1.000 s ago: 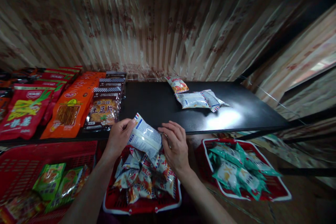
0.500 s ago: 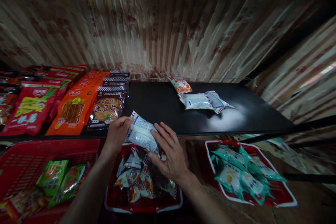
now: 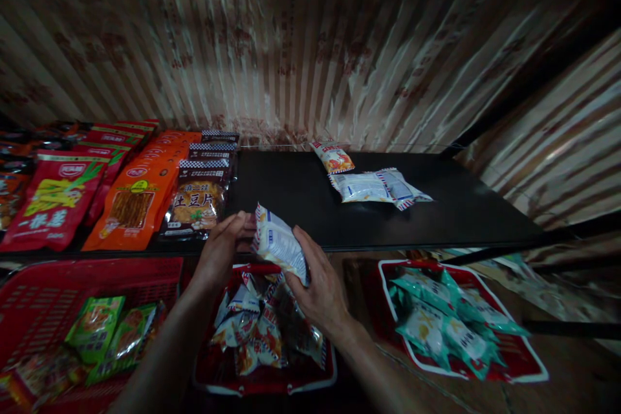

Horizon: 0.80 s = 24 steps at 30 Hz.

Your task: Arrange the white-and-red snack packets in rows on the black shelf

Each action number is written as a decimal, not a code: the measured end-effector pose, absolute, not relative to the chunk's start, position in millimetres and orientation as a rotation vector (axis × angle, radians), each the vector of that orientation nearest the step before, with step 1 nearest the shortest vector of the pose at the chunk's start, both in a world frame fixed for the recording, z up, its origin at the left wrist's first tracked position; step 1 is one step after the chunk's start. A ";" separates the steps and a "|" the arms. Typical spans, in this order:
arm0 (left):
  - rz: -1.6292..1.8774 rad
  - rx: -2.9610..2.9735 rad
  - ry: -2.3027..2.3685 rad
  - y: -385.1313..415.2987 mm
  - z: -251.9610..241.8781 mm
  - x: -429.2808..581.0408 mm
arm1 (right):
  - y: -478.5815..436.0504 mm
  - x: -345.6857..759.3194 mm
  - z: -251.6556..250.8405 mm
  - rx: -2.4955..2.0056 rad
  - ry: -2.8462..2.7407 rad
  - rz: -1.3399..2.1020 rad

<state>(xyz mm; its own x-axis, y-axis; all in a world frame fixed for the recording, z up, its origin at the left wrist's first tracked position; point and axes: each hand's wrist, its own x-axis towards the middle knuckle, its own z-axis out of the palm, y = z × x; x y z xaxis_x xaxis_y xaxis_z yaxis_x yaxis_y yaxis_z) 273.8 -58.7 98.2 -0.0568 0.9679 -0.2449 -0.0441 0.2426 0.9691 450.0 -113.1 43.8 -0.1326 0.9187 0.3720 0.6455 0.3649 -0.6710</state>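
Observation:
A white snack packet (image 3: 280, 242) with blue print is tilted over the front edge of the black shelf. My right hand (image 3: 323, 288) grips its right end between thumb and fingers. My left hand (image 3: 224, 252) is at the packet's left end, fingers stretched toward it; whether the fingertips touch it I cannot tell. Below both hands, a red basket (image 3: 264, 391) with a white rim holds several similar packets (image 3: 262, 336). Farther back on the shelf lie two white packets (image 3: 366, 187), back side up, and an orange-and-white packet (image 3: 334, 156).
On the shelf (image 3: 436, 220), dark brown potato-slice bags (image 3: 196, 200), orange bags (image 3: 129, 207) and red bags (image 3: 61, 200) stand in rows at left. Green packets (image 3: 97, 326) lie in a red basket (image 3: 29, 297) at lower left. Teal packets (image 3: 446, 317) fill another basket (image 3: 533, 356) at right.
The packet has shifted slightly right and turned steeper. My right hand has closed round its right end, while my left fingers have loosened from their pinch on the left end.

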 end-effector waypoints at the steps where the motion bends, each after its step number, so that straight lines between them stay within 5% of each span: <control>1: 1.085 0.949 1.302 -58.8 97.4 274.4 | -113.3 450.0 45.9 -1.376 -1.777 0.533; 12: 0.798 1.151 1.074 -66.7 83.7 286.7 | -106.8 443.2 59.0 -1.104 -0.799 1.331; 24: 0.800 1.168 1.091 -65.9 77.3 290.0 | -101.2 444.8 56.3 -1.104 -0.629 1.442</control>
<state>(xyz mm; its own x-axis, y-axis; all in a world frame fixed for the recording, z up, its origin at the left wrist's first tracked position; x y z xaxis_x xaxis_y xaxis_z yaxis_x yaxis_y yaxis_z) 290.0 -65.9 77.3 0.3036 0.9219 -0.2409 0.0477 0.2378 0.9701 444.8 -101.2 56.3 0.0991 0.9572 -0.2719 -0.4521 -0.2001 -0.8692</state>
